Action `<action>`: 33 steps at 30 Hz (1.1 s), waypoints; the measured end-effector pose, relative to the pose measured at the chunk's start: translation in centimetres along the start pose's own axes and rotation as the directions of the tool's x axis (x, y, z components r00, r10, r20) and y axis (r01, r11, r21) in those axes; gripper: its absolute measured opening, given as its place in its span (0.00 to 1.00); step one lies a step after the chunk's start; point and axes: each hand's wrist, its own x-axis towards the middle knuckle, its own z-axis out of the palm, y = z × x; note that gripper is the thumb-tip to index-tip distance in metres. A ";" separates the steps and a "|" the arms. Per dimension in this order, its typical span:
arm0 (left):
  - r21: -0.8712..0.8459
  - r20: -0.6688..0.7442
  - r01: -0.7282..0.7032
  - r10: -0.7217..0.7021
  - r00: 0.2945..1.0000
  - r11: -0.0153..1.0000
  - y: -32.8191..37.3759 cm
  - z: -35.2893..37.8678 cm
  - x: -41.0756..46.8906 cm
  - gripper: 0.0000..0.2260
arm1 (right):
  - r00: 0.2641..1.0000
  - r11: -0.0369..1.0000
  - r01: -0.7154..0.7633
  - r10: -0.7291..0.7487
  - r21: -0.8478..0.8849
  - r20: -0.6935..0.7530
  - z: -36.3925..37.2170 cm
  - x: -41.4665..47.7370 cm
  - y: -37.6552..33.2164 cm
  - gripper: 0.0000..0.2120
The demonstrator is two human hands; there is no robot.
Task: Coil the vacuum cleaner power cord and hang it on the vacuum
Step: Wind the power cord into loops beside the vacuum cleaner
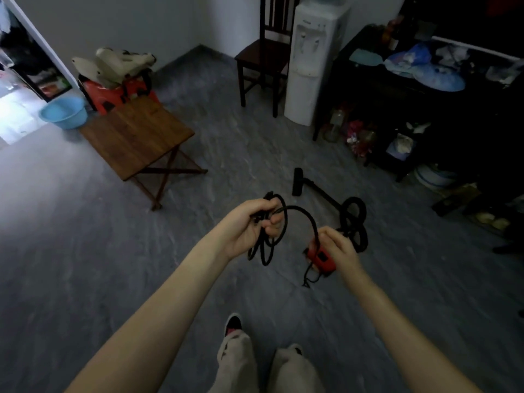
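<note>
1. Left hand: closed in a fist around several loops of black power cord, the coils hanging below the palm and poking out above the knuckles.
2. Right hand: fingers curled around the same cord just where it arches over from the left hand, and resting against the red vacuum body (whether actually gripping the body or only the cord, cannot tell).
3. Between the hands: one thick, round, matte loop of cord, arching upward.
4. Below the red body: a thin black cord tail dangling toward the floor.
5. Behind the right hand: coiled black ribbed hose lying on the floor, joined to a straight dark wand ending in a flat floor nozzle.
6. Underfoot: grey, stone-patterned flooring, smooth and slightly glossy; light trousers and one dark shoe visible at the bottom edge.
7. To the left: a small folding wooden table with crossed legs, a light blue plastic basin beside it, a red object under pale cloth behind.
8. At the back: a dark wooden chair next to a white water dispenser.
9. To the right: a dark cabinet cluttered with bags and cloth (details too dim to name).
</note>
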 end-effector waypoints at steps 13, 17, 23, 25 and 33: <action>0.237 0.049 0.298 -0.318 0.947 0.924 -0.4 -12.2 8.4 0.08 | 0.936 0.997 0.002 0.026 0.079 -0.351 4.5 6.3 5.6 0.08; 0.233 0.047 0.358 -0.378 0.925 0.904 -3.9 -16.3 11.6 0.16 | 0.942 0.999 0.021 -0.007 0.038 -0.334 7.1 9.2 10.4 0.03; 0.291 0.035 0.349 -0.375 0.926 0.891 -12.4 -26.0 19.4 0.15 | 0.921 1.000 0.004 -0.005 -0.002 -0.389 9.0 14.1 27.1 0.05; 0.313 0.009 0.325 -0.345 0.939 0.893 -15.9 -30.0 22.8 0.15 | 0.900 0.999 0.044 -0.048 -0.020 -0.433 9.1 15.7 33.2 0.05; 0.402 0.211 0.200 -0.303 0.929 0.893 -27.1 -43.1 35.9 0.14 | 0.806 0.968 0.215 -0.253 -0.132 -0.536 8.1 21.5 51.3 0.07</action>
